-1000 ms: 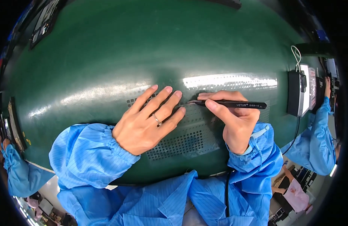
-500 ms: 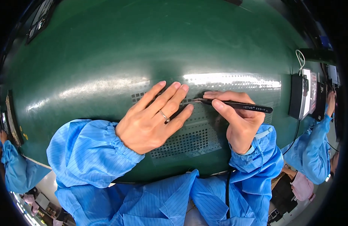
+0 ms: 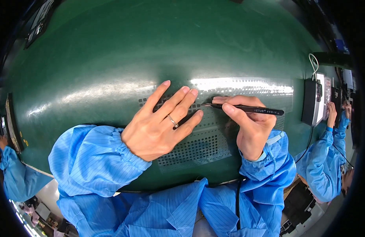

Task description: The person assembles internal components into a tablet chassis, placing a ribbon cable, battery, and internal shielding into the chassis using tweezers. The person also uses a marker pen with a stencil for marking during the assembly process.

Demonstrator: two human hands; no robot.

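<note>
My left hand (image 3: pixel 159 122) lies with fingers spread over a clear sheet with rows of small dark squares (image 3: pixel 145 101); a ring is on one finger. Pinched in my right hand (image 3: pixel 249 126) is a pair of black tweezers (image 3: pixel 265 110), held almost level. Their tips point left and meet the row of dark squares close to my left fingertips. Whether a square is between the tips is too small to tell. Nearer to me lies a clear sheet with rows of dark dots (image 3: pixel 194 152). Another clear dotted sheet (image 3: pixel 265 87) reaches right under bright glare.
The work surface is a green mat (image 3: pixel 111 47). On the right stands a black-and-white box (image 3: pixel 313 100) with a pale cable loop (image 3: pixel 314 61). A co-worker's blue sleeve (image 3: pixel 326 154) is beyond it; another blue sleeve (image 3: pixel 20 173) shows at the left. A dark bar (image 3: pixel 12 122) lies along the left edge.
My left index finger has lifted away from the others, widening the gap. The tweezers stay at nearly the same spot. At the right, the co-worker's arms have moved, and both hands now show.
</note>
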